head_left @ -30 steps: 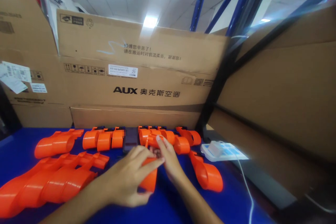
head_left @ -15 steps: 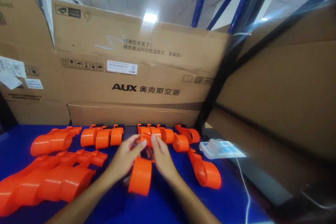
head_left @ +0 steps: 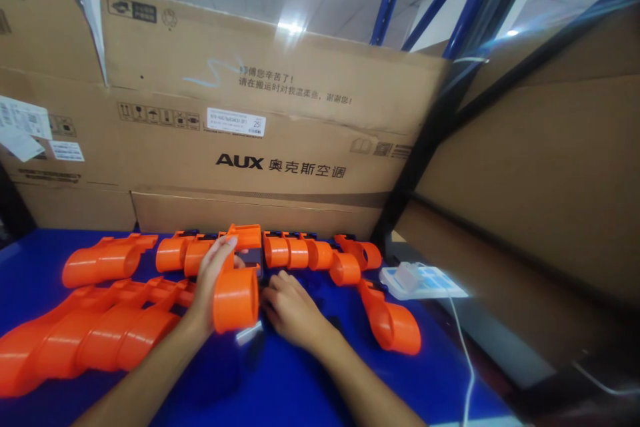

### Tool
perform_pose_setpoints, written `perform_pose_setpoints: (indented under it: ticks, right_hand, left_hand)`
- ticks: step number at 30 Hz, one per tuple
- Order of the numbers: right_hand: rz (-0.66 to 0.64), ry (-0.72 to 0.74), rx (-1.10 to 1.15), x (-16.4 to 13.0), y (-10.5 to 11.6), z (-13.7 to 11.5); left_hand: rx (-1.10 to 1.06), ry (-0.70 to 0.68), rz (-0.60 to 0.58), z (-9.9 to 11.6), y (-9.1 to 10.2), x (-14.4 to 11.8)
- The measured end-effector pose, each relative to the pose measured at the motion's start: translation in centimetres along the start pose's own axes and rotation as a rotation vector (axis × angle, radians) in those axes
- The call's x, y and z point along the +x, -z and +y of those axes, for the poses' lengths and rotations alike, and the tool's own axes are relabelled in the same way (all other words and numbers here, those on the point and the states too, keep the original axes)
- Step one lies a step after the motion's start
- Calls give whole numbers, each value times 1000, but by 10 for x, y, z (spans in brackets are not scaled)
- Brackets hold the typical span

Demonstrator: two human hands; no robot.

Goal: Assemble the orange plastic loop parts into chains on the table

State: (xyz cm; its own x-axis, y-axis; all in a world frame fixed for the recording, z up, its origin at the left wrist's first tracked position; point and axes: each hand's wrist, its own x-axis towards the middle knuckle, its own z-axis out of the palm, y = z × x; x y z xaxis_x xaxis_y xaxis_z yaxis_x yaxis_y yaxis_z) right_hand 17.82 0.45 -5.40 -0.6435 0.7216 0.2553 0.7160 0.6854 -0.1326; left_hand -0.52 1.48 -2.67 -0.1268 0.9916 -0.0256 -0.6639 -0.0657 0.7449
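Observation:
My left hand (head_left: 209, 280) is closed around an orange plastic tape dispenser (head_left: 235, 300), raised above the blue table (head_left: 300, 387) with its round part facing me. Close beside it, my right hand (head_left: 291, 307) is lowered to the tabletop. Its fingers are curled, and whatever they pinch is hidden beneath them. A small silver-and-dark piece (head_left: 249, 333) lies between my forearms, too blurred to name. Small dark bits sit on the table by my right hand. A dark flat rectangular object (head_left: 255, 257) shows partly behind the held dispenser.
Several orange dispensers (head_left: 100, 333) lie nested at the left. More orange dispensers with black tips (head_left: 300, 253) line the back and right. A white power strip (head_left: 420, 281) with a cable sits at right. Cardboard panels (head_left: 280, 133) and a dark rack post (head_left: 400, 207) border the table.
The dispenser was held between both hands; now only my left hand has it, turned and moved left. My right hand has let go and gone down to the table.

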Motion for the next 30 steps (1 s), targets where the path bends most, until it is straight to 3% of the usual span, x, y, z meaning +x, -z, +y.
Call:
perform_pose_setpoints:
  ticks: [10, 17, 23, 30]
  right_hand:
    - [109, -109, 470, -6, 22, 10]
    - [132, -101, 735, -2, 10, 5]
    - [89, -80, 726, -3, 7, 5]
    - [29, -18, 536, -4, 10, 12]
  left_hand:
    - [137, -53, 8, -3, -1, -3]
    - [183, -79, 1, -4, 1, 0]
    - [181, -86, -5, -4, 1, -2]
    - [253, -101, -40, -8, 2, -4]
